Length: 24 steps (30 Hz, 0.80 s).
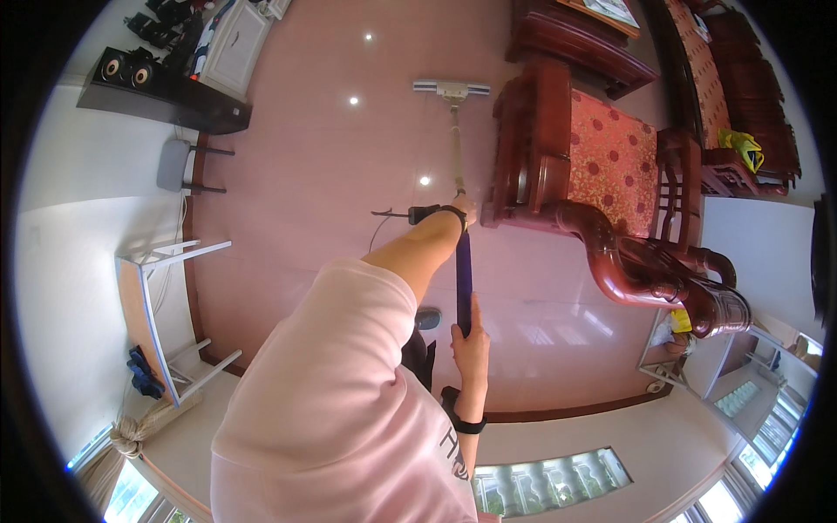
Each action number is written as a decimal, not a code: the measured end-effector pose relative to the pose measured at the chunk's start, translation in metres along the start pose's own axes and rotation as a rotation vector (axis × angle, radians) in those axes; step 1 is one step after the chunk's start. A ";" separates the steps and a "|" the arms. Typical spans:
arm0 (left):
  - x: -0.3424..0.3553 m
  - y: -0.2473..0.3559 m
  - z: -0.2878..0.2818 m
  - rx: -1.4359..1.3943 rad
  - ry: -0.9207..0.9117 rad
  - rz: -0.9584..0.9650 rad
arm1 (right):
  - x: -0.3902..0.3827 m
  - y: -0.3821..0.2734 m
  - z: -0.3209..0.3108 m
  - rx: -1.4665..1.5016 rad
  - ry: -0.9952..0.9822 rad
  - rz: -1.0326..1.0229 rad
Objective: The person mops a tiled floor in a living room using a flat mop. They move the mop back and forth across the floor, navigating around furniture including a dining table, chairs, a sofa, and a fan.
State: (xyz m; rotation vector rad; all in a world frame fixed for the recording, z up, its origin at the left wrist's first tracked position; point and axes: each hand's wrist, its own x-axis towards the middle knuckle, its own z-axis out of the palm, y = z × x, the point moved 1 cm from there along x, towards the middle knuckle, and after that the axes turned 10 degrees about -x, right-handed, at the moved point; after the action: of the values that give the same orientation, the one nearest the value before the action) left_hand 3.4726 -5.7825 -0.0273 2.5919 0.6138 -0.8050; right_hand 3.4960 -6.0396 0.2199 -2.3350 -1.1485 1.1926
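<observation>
A long-handled mop point(464, 270) stretches away from me over the pinkish tiled floor. Its wide, flat white head point(452, 90) lies on the floor at the far end. The pole is tan near the head and dark blue nearer to me. My left hand point(465, 207), arm stretched forward, is closed around the middle of the pole. Closer to my body, my right hand point(471, 347) holds the near end of the dark section, one finger lying along it. Black bands circle both wrists, and a small dark device point(425, 214) sits at the left one.
A carved red wooden armchair point(534, 139) with a patterned cushion stands just right of the mop, with a wooden table point(580, 48) beyond it. On the left are a black cabinet point(166, 96) with speakers, a grey stool point(174, 166) and a folded table point(144, 314) against the wall. My shoe point(427, 318) shows below.
</observation>
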 end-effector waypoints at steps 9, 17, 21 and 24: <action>-0.050 0.032 0.021 0.028 0.187 0.002 | -0.104 -0.007 -0.027 -0.180 -0.089 0.011; -0.077 0.196 0.131 0.227 -0.184 0.254 | -0.282 0.067 -0.048 -0.196 -0.352 0.295; -0.118 0.321 0.186 0.506 -0.319 0.573 | -0.380 0.109 -0.078 -0.158 -0.280 0.218; -0.203 0.373 0.115 0.118 -0.549 0.839 | -0.451 0.104 -0.112 -0.052 -0.172 0.191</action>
State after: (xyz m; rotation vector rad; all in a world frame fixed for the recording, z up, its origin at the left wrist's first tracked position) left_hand 3.4571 -6.2086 0.0814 2.2152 -0.6491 -1.1574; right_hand 3.4828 -6.4364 0.4828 -2.4670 -1.0378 1.4720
